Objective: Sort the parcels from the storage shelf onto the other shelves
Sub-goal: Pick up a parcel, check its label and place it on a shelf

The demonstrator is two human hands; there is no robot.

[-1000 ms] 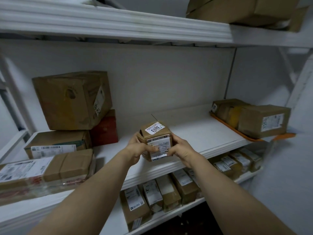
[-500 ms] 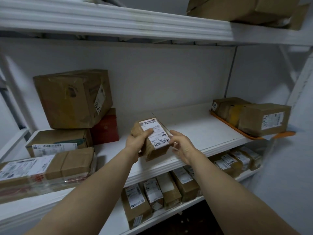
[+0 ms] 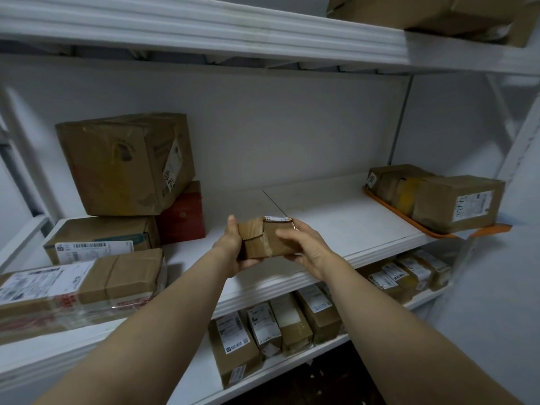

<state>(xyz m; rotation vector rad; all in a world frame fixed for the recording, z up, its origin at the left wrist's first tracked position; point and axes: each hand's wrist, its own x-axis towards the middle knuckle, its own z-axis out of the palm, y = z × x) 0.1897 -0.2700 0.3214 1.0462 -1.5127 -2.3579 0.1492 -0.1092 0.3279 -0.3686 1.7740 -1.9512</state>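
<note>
Parcel: small brown taped box (image 3: 263, 238), held between both hands just above the front part of the middle shelf (image 3: 336, 220); a white label strip shows along its far top edge.
Left hand (image 3: 233, 247): grips the parcel's left end, thumb upright against it, fingers curled underneath.
Right hand (image 3: 304, 247): wraps the parcel's right end, fingers curved across its top.
Left of the hands: a big dented carton (image 3: 122, 165) sits on a flatter labelled box (image 3: 99, 238), with a red box (image 3: 182, 217) touching both; a long flat parcel (image 3: 87, 282) lies beside the left forearm.
Right of the hands: well apart, an orange tray (image 3: 409, 217) carries two brown boxes (image 3: 458, 203).
Below the hands: a row of labelled parcels (image 3: 280, 325) stands on the lower shelf (image 3: 201, 372).
Above the hands: a white upper shelf (image 3: 204, 27).
</note>
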